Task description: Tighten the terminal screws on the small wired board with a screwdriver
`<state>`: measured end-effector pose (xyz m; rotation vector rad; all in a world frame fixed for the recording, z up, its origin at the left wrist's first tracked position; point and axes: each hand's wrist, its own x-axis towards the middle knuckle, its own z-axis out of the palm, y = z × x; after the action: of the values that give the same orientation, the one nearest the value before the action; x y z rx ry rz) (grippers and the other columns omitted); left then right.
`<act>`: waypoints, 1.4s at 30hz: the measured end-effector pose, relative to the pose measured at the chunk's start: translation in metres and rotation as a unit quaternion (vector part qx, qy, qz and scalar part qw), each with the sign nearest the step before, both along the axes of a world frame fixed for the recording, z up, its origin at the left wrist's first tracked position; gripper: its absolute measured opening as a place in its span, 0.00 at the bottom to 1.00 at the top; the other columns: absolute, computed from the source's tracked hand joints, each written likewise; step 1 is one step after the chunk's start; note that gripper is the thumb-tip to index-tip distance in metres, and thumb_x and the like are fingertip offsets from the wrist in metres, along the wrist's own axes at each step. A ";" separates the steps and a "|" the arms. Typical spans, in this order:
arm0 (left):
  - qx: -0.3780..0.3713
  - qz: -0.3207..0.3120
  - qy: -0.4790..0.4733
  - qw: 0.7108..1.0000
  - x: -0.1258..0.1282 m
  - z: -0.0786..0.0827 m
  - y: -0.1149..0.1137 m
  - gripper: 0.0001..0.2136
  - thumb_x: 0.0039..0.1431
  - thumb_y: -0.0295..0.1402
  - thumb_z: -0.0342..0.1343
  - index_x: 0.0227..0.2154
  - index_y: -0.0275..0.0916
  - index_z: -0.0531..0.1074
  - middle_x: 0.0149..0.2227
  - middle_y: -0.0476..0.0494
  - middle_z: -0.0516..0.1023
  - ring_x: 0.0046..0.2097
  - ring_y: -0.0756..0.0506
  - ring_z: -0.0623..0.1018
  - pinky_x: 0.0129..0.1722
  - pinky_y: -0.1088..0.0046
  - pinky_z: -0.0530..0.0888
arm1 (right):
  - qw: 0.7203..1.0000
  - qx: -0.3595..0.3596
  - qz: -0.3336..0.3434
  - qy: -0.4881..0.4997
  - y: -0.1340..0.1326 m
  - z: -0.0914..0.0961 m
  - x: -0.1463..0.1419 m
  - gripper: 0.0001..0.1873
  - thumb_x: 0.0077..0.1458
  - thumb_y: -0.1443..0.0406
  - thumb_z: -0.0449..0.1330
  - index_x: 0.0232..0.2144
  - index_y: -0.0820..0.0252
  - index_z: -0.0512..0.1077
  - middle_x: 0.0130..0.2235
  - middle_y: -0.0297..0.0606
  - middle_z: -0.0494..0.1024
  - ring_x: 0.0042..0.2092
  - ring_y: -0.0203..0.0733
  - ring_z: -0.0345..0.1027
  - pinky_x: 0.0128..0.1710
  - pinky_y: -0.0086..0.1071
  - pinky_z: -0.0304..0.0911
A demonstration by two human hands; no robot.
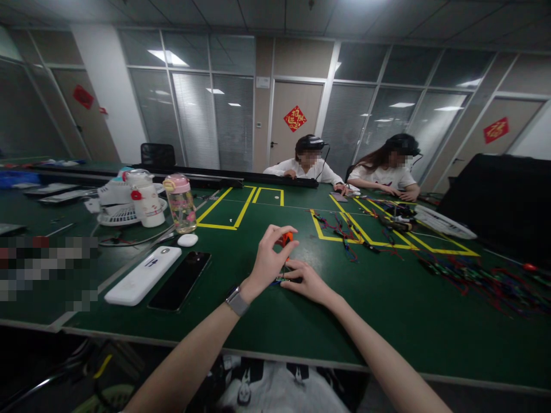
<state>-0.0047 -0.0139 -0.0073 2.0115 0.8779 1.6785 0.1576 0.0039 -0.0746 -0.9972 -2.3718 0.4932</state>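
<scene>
My left hand (269, 258) is raised a little over the green table (387, 321), its fingers pinched round the orange handle of a small tool (287, 237). A watch sits on that wrist. Just below it my right hand (305, 281) rests on the table with fingers pressed on a small dark part with blue bits (282, 280). The tool's tip points down toward that part; whether it touches is hidden by my fingers.
A black phone (179, 281) and a white power bank (143, 275) lie to the left, with bottles (181, 203) and a fan (118, 212) behind. Bundles of coloured wires (482, 278) lie right, by yellow tape outlines (365, 235). Two people sit across the table.
</scene>
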 end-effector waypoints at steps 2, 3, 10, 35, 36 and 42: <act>0.014 0.020 0.015 1.000 -0.001 0.001 -0.002 0.10 0.62 0.32 0.55 0.46 0.43 0.72 0.41 0.46 0.70 0.42 0.47 0.73 0.42 0.72 0.72 | 1.000 0.000 0.003 0.005 0.000 -0.001 0.000 0.14 0.55 0.57 0.63 0.43 0.51 0.80 0.56 0.42 0.74 0.58 0.54 0.64 0.60 0.49 0.53; 0.017 0.022 0.023 0.999 -0.001 0.001 -0.002 0.11 0.64 0.32 0.52 0.48 0.43 0.72 0.42 0.45 0.70 0.43 0.47 0.73 0.44 0.71 0.72 | 1.000 0.000 0.006 0.008 0.001 -0.001 0.001 0.14 0.55 0.56 0.63 0.43 0.51 0.80 0.56 0.43 0.74 0.58 0.54 0.64 0.60 0.49 0.53; -0.039 -0.035 -0.034 0.998 -0.001 -0.003 -0.001 0.14 0.66 0.33 0.48 0.52 0.42 0.69 0.46 0.42 0.73 0.43 0.47 0.77 0.42 0.72 0.75 | 0.999 -0.025 0.021 0.022 0.003 0.001 0.004 0.16 0.53 0.55 0.64 0.44 0.52 0.79 0.57 0.44 0.72 0.60 0.54 0.63 0.61 0.49 0.53; -0.008 0.056 -0.009 0.998 -0.001 -0.001 -0.004 0.10 0.67 0.33 0.48 0.47 0.42 0.71 0.43 0.44 0.69 0.42 0.47 0.73 0.41 0.73 0.72 | 0.999 -0.029 0.027 0.025 0.002 0.002 0.003 0.15 0.56 0.56 0.62 0.44 0.52 0.79 0.58 0.44 0.71 0.61 0.53 0.62 0.62 0.50 0.51; -0.009 0.049 -0.013 0.999 -0.001 -0.001 -0.004 0.11 0.68 0.33 0.47 0.48 0.42 0.71 0.45 0.43 0.69 0.44 0.47 0.73 0.43 0.72 0.72 | 0.999 -0.028 0.025 0.024 0.002 0.002 0.003 0.15 0.56 0.56 0.62 0.44 0.53 0.79 0.58 0.44 0.72 0.60 0.53 0.62 0.62 0.50 0.52; -0.003 0.007 -0.018 1.000 0.000 -0.002 -0.002 0.13 0.67 0.32 0.47 0.51 0.42 0.70 0.45 0.43 0.72 0.43 0.47 0.75 0.42 0.72 0.73 | 0.999 -0.019 0.025 0.023 0.000 0.002 0.002 0.14 0.54 0.60 0.64 0.44 0.53 0.79 0.57 0.44 0.72 0.60 0.53 0.63 0.61 0.50 0.53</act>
<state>-0.0052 -0.0160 -0.0096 1.9694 0.8849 1.7112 0.1600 0.0044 -0.0728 -0.9360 -2.3585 0.5760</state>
